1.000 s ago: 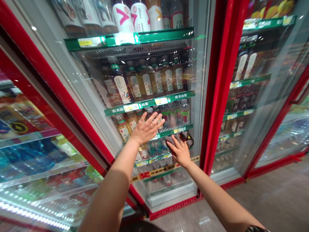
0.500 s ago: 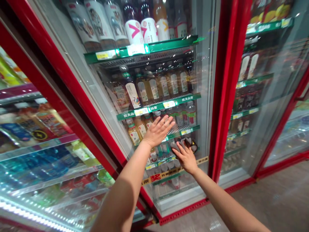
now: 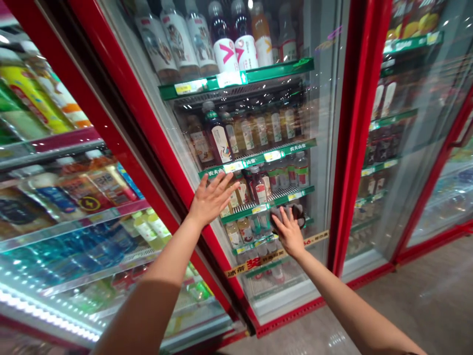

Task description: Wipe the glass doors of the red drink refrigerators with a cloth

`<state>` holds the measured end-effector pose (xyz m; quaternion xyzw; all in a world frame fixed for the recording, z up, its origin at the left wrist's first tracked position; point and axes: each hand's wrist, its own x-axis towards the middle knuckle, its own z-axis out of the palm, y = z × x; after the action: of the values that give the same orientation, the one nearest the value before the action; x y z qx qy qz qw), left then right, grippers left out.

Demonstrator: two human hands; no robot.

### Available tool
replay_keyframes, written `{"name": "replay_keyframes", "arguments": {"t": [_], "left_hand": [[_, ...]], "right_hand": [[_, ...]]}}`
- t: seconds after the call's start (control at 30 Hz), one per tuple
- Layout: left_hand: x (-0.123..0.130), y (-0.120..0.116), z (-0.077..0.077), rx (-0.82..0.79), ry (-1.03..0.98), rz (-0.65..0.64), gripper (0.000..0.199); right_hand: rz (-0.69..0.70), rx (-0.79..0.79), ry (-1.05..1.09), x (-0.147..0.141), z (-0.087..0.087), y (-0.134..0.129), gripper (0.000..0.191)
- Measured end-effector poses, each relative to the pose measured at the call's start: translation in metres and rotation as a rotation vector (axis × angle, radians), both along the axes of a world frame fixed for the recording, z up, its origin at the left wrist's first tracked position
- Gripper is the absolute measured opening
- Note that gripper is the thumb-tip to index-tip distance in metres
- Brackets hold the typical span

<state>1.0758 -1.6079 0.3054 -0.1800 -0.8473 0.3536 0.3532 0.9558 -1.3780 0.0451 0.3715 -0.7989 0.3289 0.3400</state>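
My right hand (image 3: pixel 290 234) presses a dark grey cloth (image 3: pixel 277 214) flat against the glass door (image 3: pixel 323 123) of a drinks fridge, low on the right side of the pane. Its fingers lie spread over the cloth. My left hand (image 3: pixel 212 199) is open and holds nothing, its fingers spread over the left edge of the same door, by the red frame (image 3: pixel 164 148). Whether its palm touches the glass or frame cannot be made out. Behind the pane, bottles (image 3: pixel 221 140) stand on green-edged shelves (image 3: pixel 240 79). A printed strip (image 3: pixel 254 261) crosses the lower glass.
To the left, another red-framed fridge holds drinks (image 3: pixel 88 182) on lit shelves. A further fridge door (image 3: pixel 424 148) stands on the right. Grey floor (image 3: pixel 421 286) runs along the fridge bases.
My left hand has moved left across the pane to the frame edge, still open. My right hand stays low on the glass with the cloth. The view has shifted left.
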Motion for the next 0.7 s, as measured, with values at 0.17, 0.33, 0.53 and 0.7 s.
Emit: {"name": "replay_keyframes", "arguments": {"t": [0.17, 0.33, 0.53, 0.7], "left_hand": [[0.006, -0.016, 0.007, -0.008, -0.044, -0.025, 0.083], [0.005, -0.015, 0.001, 0.005, -0.070, -0.017, 0.083], [0.003, -0.019, -0.004, 0.056, -0.102, -0.038, 0.089], [0.002, -0.019, -0.005, 0.077, -0.114, -0.056, 0.088]], "right_hand": [[-0.116, -0.179, -0.051, 0.005, 0.030, -0.034, 0.081], [0.015, 0.000, 0.040, 0.043, 0.006, -0.055, 0.073], [-0.072, -0.135, -0.049, 0.036, -0.002, -0.050, 0.078], [-0.084, -0.133, -0.040, 0.063, 0.017, -0.092, 0.081]]}}
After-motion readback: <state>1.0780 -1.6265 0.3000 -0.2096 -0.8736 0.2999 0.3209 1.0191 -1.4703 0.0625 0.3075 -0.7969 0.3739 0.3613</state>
